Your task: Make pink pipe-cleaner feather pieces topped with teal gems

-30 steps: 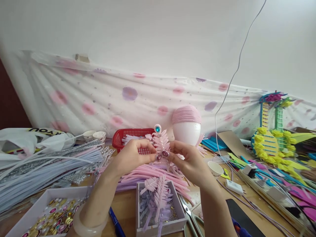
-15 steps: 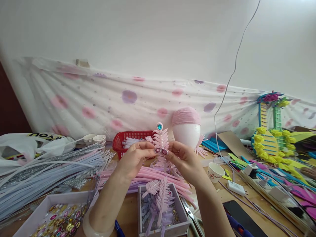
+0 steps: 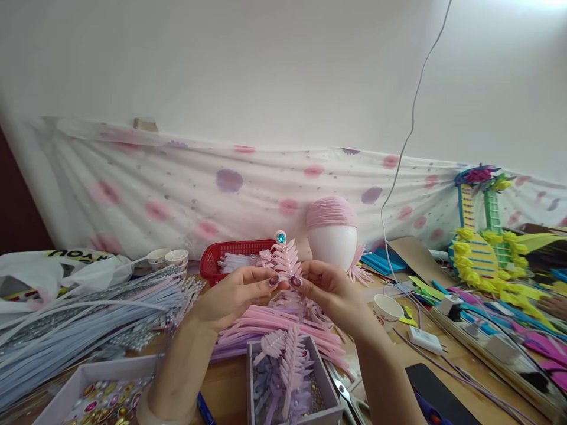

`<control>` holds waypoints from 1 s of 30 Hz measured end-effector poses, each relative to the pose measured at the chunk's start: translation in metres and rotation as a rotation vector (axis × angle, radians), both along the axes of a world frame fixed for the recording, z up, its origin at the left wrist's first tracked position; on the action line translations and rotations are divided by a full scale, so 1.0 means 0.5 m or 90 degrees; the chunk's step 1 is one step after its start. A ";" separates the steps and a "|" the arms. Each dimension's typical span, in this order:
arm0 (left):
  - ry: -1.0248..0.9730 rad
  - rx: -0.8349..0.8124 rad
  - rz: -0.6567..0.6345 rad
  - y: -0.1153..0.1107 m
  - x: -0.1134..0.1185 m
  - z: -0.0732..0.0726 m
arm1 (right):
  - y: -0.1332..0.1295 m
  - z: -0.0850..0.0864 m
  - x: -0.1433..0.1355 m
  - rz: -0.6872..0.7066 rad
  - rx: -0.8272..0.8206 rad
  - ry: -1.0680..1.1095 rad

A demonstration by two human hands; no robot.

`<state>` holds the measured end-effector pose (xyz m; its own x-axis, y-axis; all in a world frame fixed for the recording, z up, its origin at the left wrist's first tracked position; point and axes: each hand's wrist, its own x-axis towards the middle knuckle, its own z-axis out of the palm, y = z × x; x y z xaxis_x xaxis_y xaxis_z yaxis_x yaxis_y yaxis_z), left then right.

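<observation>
A pink feather-shaped ornament (image 3: 286,260) with a line of pearls and a round blue gem at its tip is held up at the middle of the head view, tilted slightly left. My right hand (image 3: 330,290) pinches its lower part between thumb and fingers. Close by on the other side, my left hand (image 3: 239,295) is closed, thumb against fingers, at the ornament's left edge; whatever its fingertips hold is too small to make out. Below the hands, a box (image 3: 330,394) contains more pink and lilac feather pieces and beads.
Pink pipe cleaners (image 3: 261,326) lie behind the box, silvery-blue ones (image 3: 101,319) at left. Around them are a red basket (image 3: 212,254), a tray of gems (image 3: 106,401), a pink-wrapped white head form (image 3: 332,236), a paper cup (image 3: 388,310), scissors (image 3: 348,396) and a phone (image 3: 436,392).
The ornament has tilted a little to the left. My left fingertips have shifted slightly away from my right thumb. The whole view has moved a little.
</observation>
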<state>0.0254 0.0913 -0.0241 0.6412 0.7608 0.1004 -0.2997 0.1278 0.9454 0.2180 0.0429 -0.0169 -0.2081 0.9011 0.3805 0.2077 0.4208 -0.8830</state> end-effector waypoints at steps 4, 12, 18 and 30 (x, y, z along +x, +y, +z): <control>-0.021 -0.032 -0.018 0.006 0.000 -0.005 | 0.000 0.001 0.000 0.020 -0.008 0.015; -0.116 -0.140 -0.043 0.011 0.018 -0.020 | -0.003 0.004 -0.010 0.060 -0.043 0.084; -0.160 -0.203 -0.074 0.013 0.027 -0.033 | -0.011 0.011 -0.014 0.052 -0.040 0.087; -0.147 -0.164 -0.036 0.009 0.024 -0.021 | -0.013 0.015 -0.009 0.030 -0.047 0.113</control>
